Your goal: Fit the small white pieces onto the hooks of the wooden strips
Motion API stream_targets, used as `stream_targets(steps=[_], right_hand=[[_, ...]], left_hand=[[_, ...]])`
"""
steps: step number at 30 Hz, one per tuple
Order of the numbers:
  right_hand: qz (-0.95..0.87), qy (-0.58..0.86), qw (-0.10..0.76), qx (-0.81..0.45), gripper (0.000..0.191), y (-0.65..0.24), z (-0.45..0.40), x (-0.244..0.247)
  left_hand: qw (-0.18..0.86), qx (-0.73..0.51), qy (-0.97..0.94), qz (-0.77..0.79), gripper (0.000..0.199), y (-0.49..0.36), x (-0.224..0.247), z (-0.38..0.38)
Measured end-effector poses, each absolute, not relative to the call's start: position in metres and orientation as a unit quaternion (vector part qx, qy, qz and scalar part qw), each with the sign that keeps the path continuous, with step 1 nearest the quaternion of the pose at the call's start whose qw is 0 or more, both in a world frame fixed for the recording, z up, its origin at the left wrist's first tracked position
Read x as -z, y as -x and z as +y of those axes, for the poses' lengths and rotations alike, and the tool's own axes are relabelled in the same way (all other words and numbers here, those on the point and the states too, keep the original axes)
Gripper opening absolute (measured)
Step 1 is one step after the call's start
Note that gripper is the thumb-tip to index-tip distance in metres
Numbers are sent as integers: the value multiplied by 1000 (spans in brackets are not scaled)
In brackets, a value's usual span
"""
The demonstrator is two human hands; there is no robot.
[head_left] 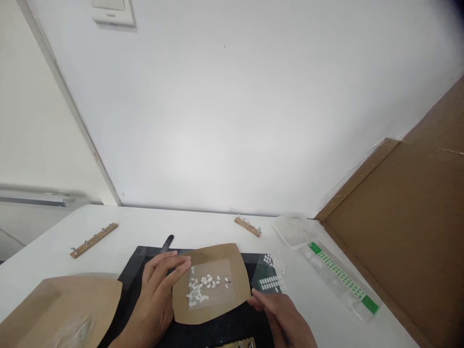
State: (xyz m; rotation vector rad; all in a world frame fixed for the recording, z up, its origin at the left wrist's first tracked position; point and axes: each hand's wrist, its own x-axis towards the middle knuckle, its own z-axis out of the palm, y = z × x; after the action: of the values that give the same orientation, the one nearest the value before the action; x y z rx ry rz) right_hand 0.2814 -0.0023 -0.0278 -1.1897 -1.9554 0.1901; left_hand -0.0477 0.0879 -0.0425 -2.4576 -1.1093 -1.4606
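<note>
The white table [195, 232] carried a dark mat [132, 273], with a narrow black tool [168, 242] at its far edge and small white ovals [268, 282] around its right corner. Two wooden strips [94, 239] with metal hooks lay farther back, left and right. A clear plastic tray [293, 229] and a green-and-white strip [340, 275] sat at right, a cardboard tray [43, 302] at left.

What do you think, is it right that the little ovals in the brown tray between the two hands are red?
Not quite: the head view shows white ovals, not red. They do lie in the brown tray between the left hand and right hand.
</note>
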Motion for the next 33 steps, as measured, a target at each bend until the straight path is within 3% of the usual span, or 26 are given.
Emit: stream_targets(steps=[5,8,10,17,23,33], right_hand=[[-791,469,382,-96,45,-293,-9,25],[-822,426,354,-136,62,-303,-7,29],[-841,400,323,-169,72,-305,-4,33],[-841,423,235,-241,75,-287,-6,23],[-789,510,191,-285,59,-275,-17,11],[-759,540,183,-315,45,-279,-13,2]], left_hand=[[26,438,826,-353,78,35,31,74],[17,401,842,-360,84,35,31,68],[12,382,847,-370,84,37,31,67],[7,332,866,-375,77,39,28,71],[-105,434,866,-225,92,36,22,67],[-115,462,863,-168,94,28,23,65]])
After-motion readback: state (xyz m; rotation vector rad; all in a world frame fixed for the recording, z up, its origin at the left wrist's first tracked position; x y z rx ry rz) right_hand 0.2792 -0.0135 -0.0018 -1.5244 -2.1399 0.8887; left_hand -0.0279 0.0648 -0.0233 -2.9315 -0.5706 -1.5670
